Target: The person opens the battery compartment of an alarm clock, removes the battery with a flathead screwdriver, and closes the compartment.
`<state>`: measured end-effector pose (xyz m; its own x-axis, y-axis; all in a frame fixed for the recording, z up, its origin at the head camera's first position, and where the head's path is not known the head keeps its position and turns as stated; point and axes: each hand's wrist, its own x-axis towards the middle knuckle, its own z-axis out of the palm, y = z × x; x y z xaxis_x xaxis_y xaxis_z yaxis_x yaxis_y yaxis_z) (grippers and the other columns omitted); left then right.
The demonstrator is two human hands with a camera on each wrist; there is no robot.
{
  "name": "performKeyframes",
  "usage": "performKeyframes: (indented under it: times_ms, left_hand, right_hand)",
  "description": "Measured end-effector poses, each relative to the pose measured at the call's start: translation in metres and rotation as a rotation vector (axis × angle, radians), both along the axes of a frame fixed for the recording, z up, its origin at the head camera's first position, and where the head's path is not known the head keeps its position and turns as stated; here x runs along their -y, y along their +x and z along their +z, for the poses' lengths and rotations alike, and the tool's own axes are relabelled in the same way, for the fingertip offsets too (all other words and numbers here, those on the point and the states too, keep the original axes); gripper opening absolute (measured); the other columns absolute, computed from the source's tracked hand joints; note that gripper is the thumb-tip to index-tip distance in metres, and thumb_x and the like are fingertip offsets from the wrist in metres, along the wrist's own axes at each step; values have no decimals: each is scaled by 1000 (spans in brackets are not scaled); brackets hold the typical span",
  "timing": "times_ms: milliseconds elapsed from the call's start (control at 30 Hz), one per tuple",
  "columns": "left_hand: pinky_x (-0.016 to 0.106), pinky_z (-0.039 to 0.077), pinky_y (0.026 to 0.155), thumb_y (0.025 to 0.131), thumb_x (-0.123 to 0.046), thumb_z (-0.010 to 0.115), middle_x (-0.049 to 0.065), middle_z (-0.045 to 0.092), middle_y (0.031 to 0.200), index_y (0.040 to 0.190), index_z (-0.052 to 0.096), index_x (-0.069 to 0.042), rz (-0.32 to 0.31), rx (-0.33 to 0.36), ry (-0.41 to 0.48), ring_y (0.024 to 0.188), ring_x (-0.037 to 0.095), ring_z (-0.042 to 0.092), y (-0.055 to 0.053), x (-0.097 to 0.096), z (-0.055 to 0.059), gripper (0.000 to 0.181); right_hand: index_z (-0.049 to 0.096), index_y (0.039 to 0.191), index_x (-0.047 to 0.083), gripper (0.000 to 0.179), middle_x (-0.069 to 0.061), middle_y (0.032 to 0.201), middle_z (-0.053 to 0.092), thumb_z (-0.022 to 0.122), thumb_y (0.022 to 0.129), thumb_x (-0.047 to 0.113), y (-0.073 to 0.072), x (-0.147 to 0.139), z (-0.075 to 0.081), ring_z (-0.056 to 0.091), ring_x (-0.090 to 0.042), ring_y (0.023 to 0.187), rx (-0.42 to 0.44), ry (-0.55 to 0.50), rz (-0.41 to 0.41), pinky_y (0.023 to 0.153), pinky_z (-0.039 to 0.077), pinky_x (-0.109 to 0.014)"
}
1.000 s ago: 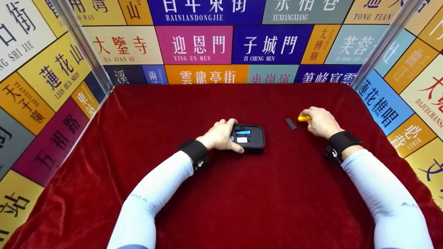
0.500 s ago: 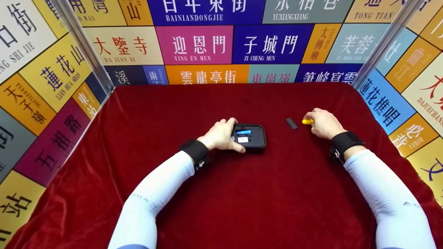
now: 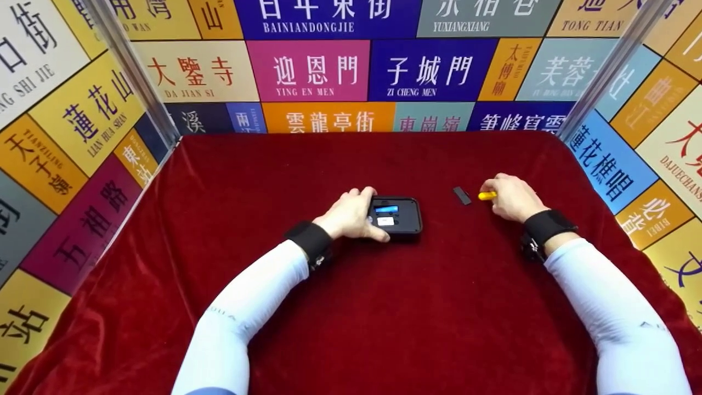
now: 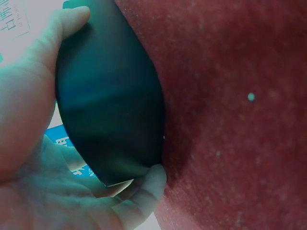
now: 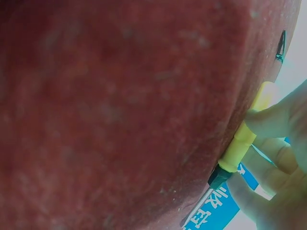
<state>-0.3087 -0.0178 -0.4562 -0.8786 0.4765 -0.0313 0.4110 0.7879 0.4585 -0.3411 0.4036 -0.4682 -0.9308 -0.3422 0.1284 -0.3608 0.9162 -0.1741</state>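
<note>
My left hand (image 3: 351, 214) grips the left end of a black rectangular device (image 3: 407, 219), thumb on the near side and fingers on the far side. Its upward face has an uncovered battery compartment with a blue battery (image 3: 386, 209) in it and a white label (image 3: 385, 221). In the left wrist view the thumb and fingers span the dark side of the device (image 4: 110, 96). Off to the right, my right hand (image 3: 513, 197) pinches a screwdriver (image 5: 238, 148) by its yellow handle. The screwdriver's black collar and thin metal shaft show in the right wrist view, close over the cloth.
A small black battery cover (image 3: 462, 196) lies on the cloth between the device and my right hand. Dark red velvet cloth (image 3: 417, 307) covers the table. Printed sign panels (image 3: 307, 71) stand behind and at both sides, with metal posts (image 3: 609, 60) at the corners.
My right hand has shifted slightly right and toward me with the screwdriver, away from the small cover. The left hand and device have stayed almost in place.
</note>
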Motion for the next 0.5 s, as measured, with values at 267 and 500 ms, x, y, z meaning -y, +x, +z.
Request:
performKeyframes:
  times_ms: [267,500]
  left_hand:
    - [52,56,116,74,-53,103,24,65,137,154,51,-7,-2,3,-2,130,42,65,0,-1,-1,106]
    - [52,57,115,74,-52,103,23,65,137,154,51,-8,5,0,-1,130,42,65,0,-1,-2,106]
  right_hand:
    - [78,116,0,31,-26,111,70,68,88,3,6,8,7,68,-48,100,13,33,-24,96,58,-64]
    - [79,115,0,29,-24,109,71,72,90,12,12,26,18,70,-46,100,-41,12,-29,90,59,-62]
